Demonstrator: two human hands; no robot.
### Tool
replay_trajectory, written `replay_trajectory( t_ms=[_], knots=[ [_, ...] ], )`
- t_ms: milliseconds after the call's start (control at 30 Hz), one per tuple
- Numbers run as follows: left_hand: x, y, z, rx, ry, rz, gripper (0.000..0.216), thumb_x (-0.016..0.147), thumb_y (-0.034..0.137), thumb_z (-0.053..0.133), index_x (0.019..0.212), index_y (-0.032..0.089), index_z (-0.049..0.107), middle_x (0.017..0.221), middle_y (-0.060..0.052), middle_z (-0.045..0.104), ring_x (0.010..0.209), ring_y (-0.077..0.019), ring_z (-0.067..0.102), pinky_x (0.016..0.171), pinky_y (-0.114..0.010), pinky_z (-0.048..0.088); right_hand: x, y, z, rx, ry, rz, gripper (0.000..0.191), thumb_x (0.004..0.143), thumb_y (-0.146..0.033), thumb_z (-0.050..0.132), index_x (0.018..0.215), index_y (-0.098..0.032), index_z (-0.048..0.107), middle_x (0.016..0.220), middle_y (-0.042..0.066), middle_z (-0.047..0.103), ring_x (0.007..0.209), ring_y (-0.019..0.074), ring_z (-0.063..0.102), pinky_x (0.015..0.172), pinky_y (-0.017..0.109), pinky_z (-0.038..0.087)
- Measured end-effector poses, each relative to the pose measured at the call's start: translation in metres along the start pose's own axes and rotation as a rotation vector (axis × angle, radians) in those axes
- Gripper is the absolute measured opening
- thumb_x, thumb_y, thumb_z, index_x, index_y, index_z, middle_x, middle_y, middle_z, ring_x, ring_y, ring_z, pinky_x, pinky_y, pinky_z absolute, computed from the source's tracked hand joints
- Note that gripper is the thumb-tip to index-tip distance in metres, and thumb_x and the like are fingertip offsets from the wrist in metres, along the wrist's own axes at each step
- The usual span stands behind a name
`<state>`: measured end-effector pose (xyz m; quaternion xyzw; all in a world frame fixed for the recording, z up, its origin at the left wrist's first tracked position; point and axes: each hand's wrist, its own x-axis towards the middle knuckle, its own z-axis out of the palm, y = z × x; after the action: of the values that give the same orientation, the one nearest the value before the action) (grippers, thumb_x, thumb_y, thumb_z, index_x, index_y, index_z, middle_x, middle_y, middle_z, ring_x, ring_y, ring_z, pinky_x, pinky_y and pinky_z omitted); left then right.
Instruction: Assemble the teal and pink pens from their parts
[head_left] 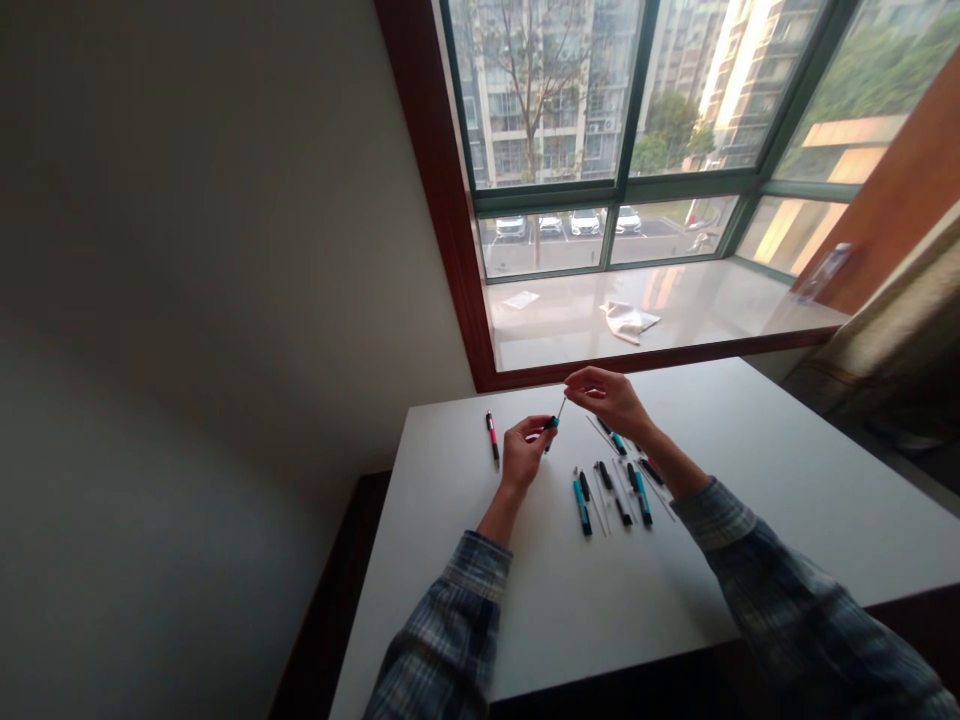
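Over the white table [787, 470], my left hand [523, 455] is closed around a black and teal pen barrel [551, 426], held near its tip. My right hand [609, 395] pinches a thin refill [561, 407] just above the barrel's end; whether the refill sits inside the barrel I cannot tell. Below my hands lie several black and teal pens and pen parts [611, 490] in a loose row with thin refills among them. A pink and black pen [492, 436] lies alone to the left of my left hand.
A glossy window sill [712, 310] runs behind the table, with a crumpled cloth [628, 320] and a small paper [520, 299] on it. A curtain [892, 340] hangs at the right. A bare wall fills the left side.
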<state>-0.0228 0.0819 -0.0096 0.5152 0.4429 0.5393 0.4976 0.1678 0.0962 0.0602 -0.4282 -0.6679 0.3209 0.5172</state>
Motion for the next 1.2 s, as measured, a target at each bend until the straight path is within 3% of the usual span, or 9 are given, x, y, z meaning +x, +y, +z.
replay_trajectory(
  t_ms=[300,600,767,933,1067,1200],
  knots=[
    [0.000,0.005,0.000,-0.011,-0.022,0.015,0.031,0.071,0.038,0.086,0.094,0.018,0.080,0.093,-0.010,0.078,0.085,-0.0219,0.069,0.076,-0.034,0.054,-0.007,0.007,0.009,-0.055,-0.130,0.041,0.030,0.085,-0.041,0.074,0.107,-0.021,0.073,0.090,0.006,0.078,0.086,0.0212,0.074,0.081,0.036,0.060],
    [0.000,0.003,0.001,-0.030,-0.071,0.048,0.037,0.069,0.041,0.088,0.096,0.017,0.080,0.093,-0.010,0.077,0.084,-0.0211,0.068,0.073,-0.032,0.055,-0.008,0.009,0.008,-0.217,-0.278,-0.012,0.026,0.078,-0.040,0.080,0.097,-0.024,0.075,0.116,0.007,0.071,0.104,0.0229,0.066,0.082,0.035,0.055],
    [-0.002,0.004,0.002,-0.031,-0.108,0.059,0.037,0.073,0.038,0.086,0.102,0.017,0.079,0.095,-0.010,0.077,0.085,-0.0206,0.069,0.073,-0.031,0.055,-0.006,0.005,0.010,-0.189,-0.242,-0.001,0.020,0.077,-0.036,0.080,0.091,-0.024,0.077,0.121,0.008,0.069,0.110,0.0256,0.065,0.088,0.038,0.054],
    [-0.002,0.005,0.000,0.012,-0.065,0.042,0.035,0.074,0.032,0.084,0.106,0.018,0.077,0.093,-0.009,0.076,0.087,-0.0204,0.069,0.076,-0.032,0.054,0.001,-0.005,-0.001,0.240,-0.065,0.079,0.028,0.084,-0.046,0.074,0.101,-0.025,0.069,0.131,0.009,0.067,0.122,0.0275,0.063,0.097,0.041,0.053],
    [0.000,0.004,-0.004,0.037,0.004,0.047,0.027,0.078,0.032,0.079,0.101,0.019,0.078,0.099,-0.009,0.076,0.089,-0.0202,0.069,0.078,-0.032,0.054,0.002,0.003,-0.020,0.380,0.051,0.180,0.037,0.086,-0.049,0.070,0.116,-0.029,0.064,0.118,0.007,0.071,0.110,0.0237,0.068,0.090,0.037,0.056],
    [0.003,-0.003,-0.006,0.041,0.054,0.031,0.026,0.079,0.032,0.077,0.100,0.019,0.078,0.095,-0.008,0.076,0.081,-0.0179,0.068,0.072,-0.028,0.052,-0.011,0.033,-0.029,0.310,0.080,0.258,0.043,0.089,-0.055,0.066,0.119,-0.024,0.069,0.077,-0.001,0.061,0.072,0.0148,0.061,0.063,0.025,0.050]
  ],
)
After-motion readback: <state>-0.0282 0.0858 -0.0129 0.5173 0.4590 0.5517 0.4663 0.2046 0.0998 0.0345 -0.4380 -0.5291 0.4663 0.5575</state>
